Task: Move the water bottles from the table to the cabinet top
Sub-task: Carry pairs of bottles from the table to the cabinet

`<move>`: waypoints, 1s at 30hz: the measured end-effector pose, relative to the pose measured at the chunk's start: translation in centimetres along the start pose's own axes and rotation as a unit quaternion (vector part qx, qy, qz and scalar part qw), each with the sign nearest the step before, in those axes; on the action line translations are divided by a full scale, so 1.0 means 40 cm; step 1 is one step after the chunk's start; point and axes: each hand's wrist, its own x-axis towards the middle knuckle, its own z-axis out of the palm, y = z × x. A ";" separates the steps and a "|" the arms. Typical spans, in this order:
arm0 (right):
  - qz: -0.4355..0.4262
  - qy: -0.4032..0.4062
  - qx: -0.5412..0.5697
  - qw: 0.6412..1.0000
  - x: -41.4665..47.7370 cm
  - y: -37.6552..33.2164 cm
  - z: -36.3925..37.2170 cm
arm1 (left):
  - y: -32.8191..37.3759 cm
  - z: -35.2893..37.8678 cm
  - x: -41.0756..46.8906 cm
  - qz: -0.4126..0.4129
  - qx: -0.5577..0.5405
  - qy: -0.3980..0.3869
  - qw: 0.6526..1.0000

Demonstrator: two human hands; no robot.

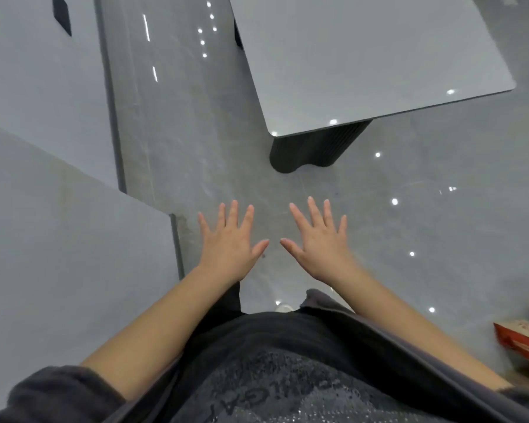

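My left hand (229, 239) and my right hand (319, 242) are held out side by side over the glossy floor, palms down, fingers spread, holding nothing. A grey table (379, 56) with a dark ribbed base stands ahead and to the right; the part of its top in view carries no bottle. Pale grey cabinet or wall panels (58, 224) run along the left. No water bottle is in view.
Shiny grey floor tiles (196, 132) form a passage between the left panels and the table. A red and white box (522, 340) lies on the floor at the right edge. My dark clothing fills the bottom of the view.
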 end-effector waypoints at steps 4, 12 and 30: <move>0.041 0.011 0.046 0.998 0.109 -0.080 -0.069 | -0.094 -0.108 0.109 0.030 0.027 0.012 0.999; 0.090 0.052 0.110 0.989 0.329 -0.161 -0.189 | -0.179 -0.256 0.322 0.063 0.036 -0.003 0.997; 0.145 0.065 0.139 0.977 1.026 -0.193 -0.605 | -0.332 -0.678 0.979 0.115 0.050 -0.001 0.992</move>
